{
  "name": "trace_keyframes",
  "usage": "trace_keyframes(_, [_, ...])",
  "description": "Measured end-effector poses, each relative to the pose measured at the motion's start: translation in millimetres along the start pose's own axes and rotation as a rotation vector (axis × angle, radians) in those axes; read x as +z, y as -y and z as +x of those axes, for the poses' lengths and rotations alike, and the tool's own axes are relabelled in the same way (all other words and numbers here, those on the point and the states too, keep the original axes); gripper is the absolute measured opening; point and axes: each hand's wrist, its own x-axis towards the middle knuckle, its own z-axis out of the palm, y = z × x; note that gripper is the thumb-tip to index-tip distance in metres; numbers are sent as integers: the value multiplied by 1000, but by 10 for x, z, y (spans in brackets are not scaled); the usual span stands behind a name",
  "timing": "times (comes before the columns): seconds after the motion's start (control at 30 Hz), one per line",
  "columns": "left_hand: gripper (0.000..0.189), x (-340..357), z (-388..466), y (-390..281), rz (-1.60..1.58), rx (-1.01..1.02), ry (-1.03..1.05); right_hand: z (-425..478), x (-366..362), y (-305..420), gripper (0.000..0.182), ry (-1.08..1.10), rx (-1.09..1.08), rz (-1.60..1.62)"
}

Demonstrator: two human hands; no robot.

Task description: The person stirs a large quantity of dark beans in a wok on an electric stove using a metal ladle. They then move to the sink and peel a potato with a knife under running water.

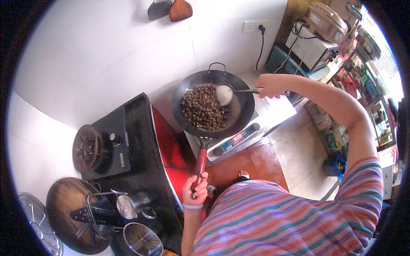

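Note:
A black wok (243, 105) with a red handle sits on an electric cooktop (235, 140) that has a lit display. Many small dark snails (203, 107) lie in the left and middle of the wok. My left hand (196, 189), with a pale bangle at the wrist, grips the end of the wok's handle. From the right, my right hand (272, 86) holds the metal handle of a ladle (225, 94). The ladle's bowl is over the right edge of the snails and looks filled with or reflecting something white; I cannot tell which.
At left, a black counter carries a gas burner (88, 148), a round wooden board (61, 211), a knife rack and a steel pot (143, 240). Two spatulas (181, 10) hang on the wall above. A plugged cord (262, 41) and a white toaster oven (309, 48) are at upper right.

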Motion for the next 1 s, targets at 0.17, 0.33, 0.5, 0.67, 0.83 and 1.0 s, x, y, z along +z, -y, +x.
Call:
trace_keyframes(0.17, [26, 19, 2, 4, -6, -8, -16, 217, 9, -448, 24, 134, 212, 186])
trace_keyframes(0.33, [26, -10, 1, -4, -30, -55, 37, 632, 443, -618, 18, 65, 132, 424])
trace_keyframes(0.5, [26, 39, 22, 23, -14, -22, -12, 1236, 898, -664, 22, -61, -179, 392])
trace_keyframes(0.67, [24, 28, 1, -1, -23, -36, -57, 763, 934, -215, 35, -341, -311, -99])
trace_keyframes(0.83, [24, 39, 18, 20, -81, -54, -50, 11, 620, -63, 42, -293, -281, -290])
trace_keyframes(1.0, [25, 11, 45, 2, -110, -121, 13, -56, 413, -378, 37, -153, -215, -205])
